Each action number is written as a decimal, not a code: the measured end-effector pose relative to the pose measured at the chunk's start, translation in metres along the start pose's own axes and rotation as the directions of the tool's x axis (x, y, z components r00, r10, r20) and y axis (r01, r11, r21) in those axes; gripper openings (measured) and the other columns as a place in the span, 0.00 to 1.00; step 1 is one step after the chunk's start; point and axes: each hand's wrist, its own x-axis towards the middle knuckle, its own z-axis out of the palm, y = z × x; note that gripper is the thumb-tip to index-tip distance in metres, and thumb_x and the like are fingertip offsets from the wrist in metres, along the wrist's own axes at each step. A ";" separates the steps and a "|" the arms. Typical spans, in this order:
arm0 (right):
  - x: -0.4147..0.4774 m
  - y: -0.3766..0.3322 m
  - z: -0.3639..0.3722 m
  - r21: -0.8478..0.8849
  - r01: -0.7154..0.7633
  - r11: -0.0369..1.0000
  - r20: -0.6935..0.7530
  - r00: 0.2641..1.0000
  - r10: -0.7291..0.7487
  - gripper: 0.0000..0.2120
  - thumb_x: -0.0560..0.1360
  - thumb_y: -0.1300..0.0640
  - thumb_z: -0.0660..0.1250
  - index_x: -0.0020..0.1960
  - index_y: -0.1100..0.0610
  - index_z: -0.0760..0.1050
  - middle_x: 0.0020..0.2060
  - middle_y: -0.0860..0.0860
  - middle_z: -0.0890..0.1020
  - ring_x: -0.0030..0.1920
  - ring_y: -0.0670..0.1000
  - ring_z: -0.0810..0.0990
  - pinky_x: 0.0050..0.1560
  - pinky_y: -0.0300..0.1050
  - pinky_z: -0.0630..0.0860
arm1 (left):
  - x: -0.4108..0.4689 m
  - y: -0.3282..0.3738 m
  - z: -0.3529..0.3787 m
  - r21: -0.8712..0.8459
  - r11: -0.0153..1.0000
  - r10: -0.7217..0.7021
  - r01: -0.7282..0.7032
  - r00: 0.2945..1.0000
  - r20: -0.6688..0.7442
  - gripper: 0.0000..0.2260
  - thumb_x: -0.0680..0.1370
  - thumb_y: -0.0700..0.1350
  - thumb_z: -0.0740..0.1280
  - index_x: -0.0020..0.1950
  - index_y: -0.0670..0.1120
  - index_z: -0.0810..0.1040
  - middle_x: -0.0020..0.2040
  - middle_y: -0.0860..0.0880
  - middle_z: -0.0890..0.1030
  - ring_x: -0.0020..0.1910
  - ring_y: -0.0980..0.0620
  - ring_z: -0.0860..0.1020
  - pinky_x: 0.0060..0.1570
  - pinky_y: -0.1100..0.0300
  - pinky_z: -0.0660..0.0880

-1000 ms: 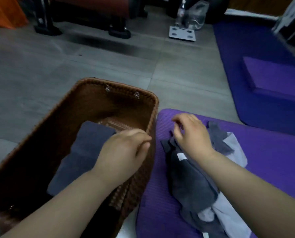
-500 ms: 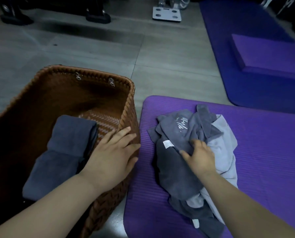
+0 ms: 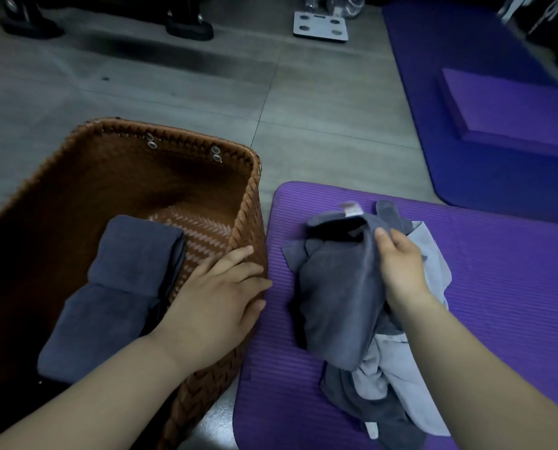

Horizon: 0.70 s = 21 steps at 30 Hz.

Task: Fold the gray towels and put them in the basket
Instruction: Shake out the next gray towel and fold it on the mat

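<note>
A brown woven basket stands on the floor at the left, with a folded dark gray towel lying inside it. My left hand rests flat on the basket's right rim, fingers straight. To the right, a heap of gray and pale gray towels lies on a purple mat. My right hand grips a dark gray towel at the top of the heap and holds it bunched up above the others.
Gray tiled floor stretches ahead. A blue mat with a purple foam block lies at the far right. A white bathroom scale and dark equipment feet stand at the back.
My left hand left the folded towel in the basket and settled on the basket's rim. My right hand took hold of a dark gray towel and lifted it off the heap.
</note>
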 end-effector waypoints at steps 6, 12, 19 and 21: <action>-0.003 -0.038 0.004 0.365 -0.326 0.872 0.441 0.886 0.146 0.07 0.77 0.61 0.58 0.46 0.59 0.74 0.28 0.49 0.83 0.30 0.45 0.81 0.31 0.33 0.78 | 0.006 0.000 -0.014 -0.274 0.958 -0.123 0.085 0.985 -0.124 0.15 0.72 0.52 0.57 0.50 0.51 0.81 0.46 0.55 0.83 0.55 0.60 0.70 0.66 0.62 0.49; -0.022 -0.107 -0.005 0.115 -0.188 0.975 0.785 0.619 0.027 0.23 0.53 0.50 0.77 0.44 0.60 0.79 0.33 0.51 0.84 0.32 0.46 0.82 0.35 0.35 0.78 | 0.078 0.009 -0.075 -0.261 0.958 -0.139 0.120 0.989 -0.056 0.31 0.67 0.58 0.57 0.69 0.49 0.67 0.66 0.49 0.73 0.67 0.54 0.67 0.66 0.55 0.51; -0.042 -0.245 -0.058 -0.341 0.153 0.928 0.757 0.629 0.175 0.13 0.67 0.62 0.72 0.50 0.55 0.74 0.43 0.49 0.80 0.44 0.46 0.79 0.47 0.38 0.76 | 0.147 0.033 -0.199 -0.706 0.607 -0.278 0.365 0.930 0.242 0.06 0.68 0.43 0.73 0.36 0.47 0.75 0.27 0.62 0.76 0.29 0.74 0.72 0.35 0.79 0.66; -0.046 -0.268 -0.074 -0.661 0.351 0.663 0.663 0.687 0.297 0.15 0.70 0.59 0.69 0.56 0.56 0.73 0.48 0.51 0.78 0.50 0.51 0.77 0.50 0.42 0.74 | 0.160 0.039 -0.246 -0.726 0.566 -0.317 0.391 0.916 0.246 0.12 0.71 0.37 0.70 0.33 0.51 0.73 0.23 0.64 0.76 0.27 0.72 0.72 0.31 0.80 0.66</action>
